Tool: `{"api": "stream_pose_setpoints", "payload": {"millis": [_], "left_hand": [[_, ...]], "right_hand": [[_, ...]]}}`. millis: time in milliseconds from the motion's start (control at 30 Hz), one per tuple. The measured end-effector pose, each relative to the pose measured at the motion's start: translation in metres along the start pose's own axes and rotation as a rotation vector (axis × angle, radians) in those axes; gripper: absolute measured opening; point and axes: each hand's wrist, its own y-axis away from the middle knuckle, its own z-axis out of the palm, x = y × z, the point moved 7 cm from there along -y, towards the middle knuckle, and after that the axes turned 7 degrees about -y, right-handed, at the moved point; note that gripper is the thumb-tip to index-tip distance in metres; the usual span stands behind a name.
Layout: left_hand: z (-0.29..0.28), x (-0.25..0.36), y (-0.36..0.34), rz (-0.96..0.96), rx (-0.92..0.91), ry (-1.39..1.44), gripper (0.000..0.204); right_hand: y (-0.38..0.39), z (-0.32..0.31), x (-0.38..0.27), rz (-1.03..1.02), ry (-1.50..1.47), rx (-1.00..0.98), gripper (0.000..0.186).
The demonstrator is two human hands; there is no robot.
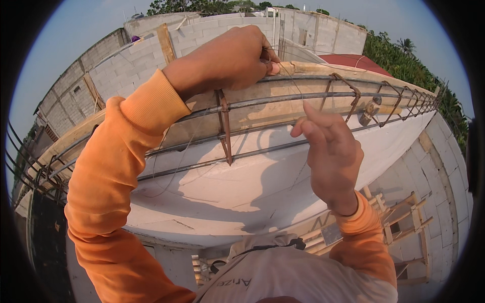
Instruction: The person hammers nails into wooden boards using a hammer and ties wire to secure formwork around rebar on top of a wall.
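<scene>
My left hand [237, 58], in an orange sleeve, is closed in a pinch on a thin tie wire [298, 85] at the top steel bar, beside the wooden board's edge. The wire curves down from those fingertips toward my right hand [331, 156]. That hand is raised in front of the bars with its fingers curled, the thumb and forefinger apparently pinching the wire's lower part. The long rebar cage [288, 99] has rusty stirrups [226, 126] around its bars. Its lower bar runs just above a white wall top [212, 177]. My left hand hides part of the top bar.
A wooden form board [252, 118] stands behind the cage. A hammer-like tool [370, 110] rests at the bars on the right. Loose wire [174, 174] hangs at the left. Below are a wooden frame [411, 227] and a block wall [447, 171]. Bar ends [20, 156] jut out far left.
</scene>
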Motion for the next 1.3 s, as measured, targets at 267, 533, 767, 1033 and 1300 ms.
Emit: {"api": "stream_pose_setpoints", "payload": {"millis": [267, 533, 767, 1033, 1300], "left_hand": [[0.002, 0.006, 0.000, -0.029, -0.019, -0.121, 0.034], [0.000, 0.004, -0.002, -0.016, -0.061, -0.089, 0.034], [0.000, 0.008, -0.007, 0.048, -0.098, -0.163, 0.035], [0.005, 0.011, -0.006, 0.014, -0.043, -0.108, 0.029], [0.001, 0.017, 0.001, -0.005, -0.051, -0.083, 0.029]], "right_hand": [[0.002, 0.005, 0.001, -0.227, 0.141, 0.100, 0.031], [0.005, 0.015, 0.010, -0.325, 0.209, 0.108, 0.033], [0.002, 0.012, 0.021, -0.557, 0.192, 0.034, 0.052], [0.000, 0.010, 0.027, -0.601, 0.103, 0.025, 0.054], [-0.001, 0.011, 0.035, -0.656, 0.058, -0.006, 0.060]]}}
